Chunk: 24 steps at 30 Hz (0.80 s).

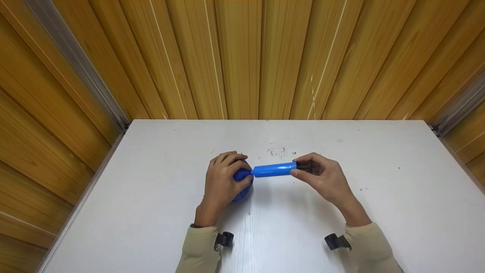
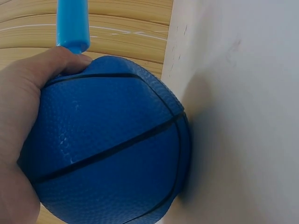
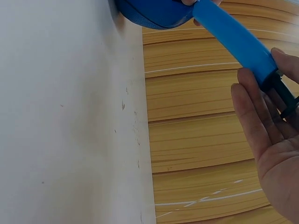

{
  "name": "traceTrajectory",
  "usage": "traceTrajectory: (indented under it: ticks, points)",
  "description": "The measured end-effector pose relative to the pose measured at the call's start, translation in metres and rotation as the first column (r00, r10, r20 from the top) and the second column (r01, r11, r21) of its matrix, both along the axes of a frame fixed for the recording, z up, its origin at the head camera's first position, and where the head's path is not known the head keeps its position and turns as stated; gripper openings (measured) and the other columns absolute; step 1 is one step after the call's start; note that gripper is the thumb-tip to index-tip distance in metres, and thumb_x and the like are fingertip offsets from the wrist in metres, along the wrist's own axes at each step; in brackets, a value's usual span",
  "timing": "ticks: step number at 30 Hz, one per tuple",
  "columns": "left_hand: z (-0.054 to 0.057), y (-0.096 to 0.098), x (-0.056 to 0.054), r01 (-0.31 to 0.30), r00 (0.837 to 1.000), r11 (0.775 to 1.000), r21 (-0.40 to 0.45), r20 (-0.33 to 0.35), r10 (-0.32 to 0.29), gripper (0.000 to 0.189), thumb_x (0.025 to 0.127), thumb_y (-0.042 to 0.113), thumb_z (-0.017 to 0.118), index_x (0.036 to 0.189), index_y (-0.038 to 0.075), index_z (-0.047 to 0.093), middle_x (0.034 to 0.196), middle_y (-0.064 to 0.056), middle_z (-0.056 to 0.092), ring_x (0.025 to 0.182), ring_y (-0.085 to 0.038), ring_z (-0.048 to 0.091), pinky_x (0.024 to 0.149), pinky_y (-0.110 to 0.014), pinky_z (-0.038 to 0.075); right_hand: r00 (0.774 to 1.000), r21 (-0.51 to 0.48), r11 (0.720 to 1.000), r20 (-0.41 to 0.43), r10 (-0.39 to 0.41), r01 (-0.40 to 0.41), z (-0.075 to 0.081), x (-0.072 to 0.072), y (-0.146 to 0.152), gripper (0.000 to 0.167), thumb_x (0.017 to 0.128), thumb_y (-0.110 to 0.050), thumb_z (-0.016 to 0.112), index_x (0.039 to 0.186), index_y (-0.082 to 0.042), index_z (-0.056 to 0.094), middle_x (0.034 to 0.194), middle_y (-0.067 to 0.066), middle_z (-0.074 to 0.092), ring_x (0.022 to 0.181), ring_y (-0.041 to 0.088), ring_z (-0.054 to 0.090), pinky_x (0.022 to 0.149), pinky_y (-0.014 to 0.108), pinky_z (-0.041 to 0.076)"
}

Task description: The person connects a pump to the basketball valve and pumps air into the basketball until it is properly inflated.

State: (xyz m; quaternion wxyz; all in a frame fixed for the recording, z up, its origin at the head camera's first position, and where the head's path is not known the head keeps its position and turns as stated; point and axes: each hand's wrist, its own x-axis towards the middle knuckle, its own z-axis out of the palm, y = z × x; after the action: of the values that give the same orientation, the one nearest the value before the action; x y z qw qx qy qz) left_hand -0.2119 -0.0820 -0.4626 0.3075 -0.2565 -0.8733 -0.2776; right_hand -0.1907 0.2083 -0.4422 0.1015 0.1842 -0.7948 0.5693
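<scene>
My left hand [image 1: 222, 178] grips a small blue toy basketball [image 2: 112, 135] with black seam lines, its fingers spread over the top and the thumb near the pump's tip. Much of the ball is hidden under that hand in the head view. A blue hand pump [image 1: 274, 169] points at the ball, its narrow end right at the ball's surface. The back end of its barrel is pinched between the thumb and fingers of my right hand [image 1: 327, 176]. Behind the barrel, the black plunger handle [image 3: 282, 95] sticks out a short way, inside the right palm.
The white tabletop [image 1: 132, 212] carries scuff marks [image 1: 276, 151] beyond the pump. Wood-patterned panels [image 1: 238, 60] rise behind the table and at both sides. Black clip mounts [image 1: 226, 239] sit on the beige sleeves [image 1: 199, 246].
</scene>
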Motion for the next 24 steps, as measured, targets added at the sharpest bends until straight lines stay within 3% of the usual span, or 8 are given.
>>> traceTrajectory:
  ticks: [24]
  points:
    - [0.0003, -0.001, -0.0006, 0.003, 0.999, 1.0, 0.007, 0.035, -0.003, 0.018, 0.081, 0.021, 0.093, 0.095, 0.017, 0.082, 0.119, 0.002, 0.075, 0.126, -0.028, 0.062, 0.106, -0.058, 0.047, 0.999, 0.021, 1.0, -0.027, -0.021, 0.022, 0.0042, 0.0029, 0.0017, 0.027, 0.09, -0.006, 0.087, 0.115, -0.006, 0.078, 0.101, 0.006, 0.076, 0.081, 0.02, 0.067, 0.075, 0.023, 0.057]
